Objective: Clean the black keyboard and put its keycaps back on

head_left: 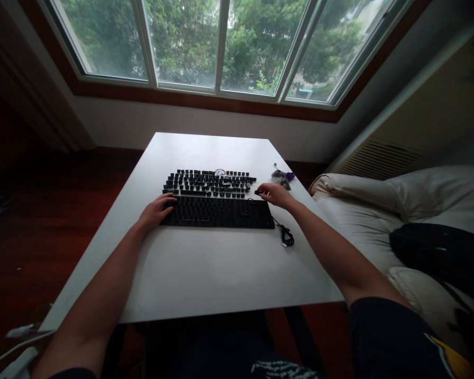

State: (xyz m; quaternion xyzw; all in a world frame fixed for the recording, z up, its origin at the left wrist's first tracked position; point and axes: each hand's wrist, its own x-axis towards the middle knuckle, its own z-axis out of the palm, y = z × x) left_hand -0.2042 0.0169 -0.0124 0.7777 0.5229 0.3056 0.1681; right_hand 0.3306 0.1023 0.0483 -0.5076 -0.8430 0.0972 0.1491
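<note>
A black keyboard (221, 213) lies across the white table, its key bed looking mostly bare of caps. Over its left end rests my left hand (156, 210), open, fingers stretched out and thumb apart on the keyboard's edge. Just beyond the keyboard, loose black keycaps (185, 183) are laid out in rough rows. My right hand (274, 193) is closed in a pinch on a small black keycap (257, 192), by the right end of those rows. A thin ring-shaped wire tool (220, 172) lies at the back of the keycaps.
A bundled black cable (287, 235) lies right of the keyboard. Behind my right hand are a grey and purple fluffy item (286, 176) and the table's right edge. A pale sofa (363, 210) holding a dark bag (438, 252) stands at the right. The window (217, 47) is ahead.
</note>
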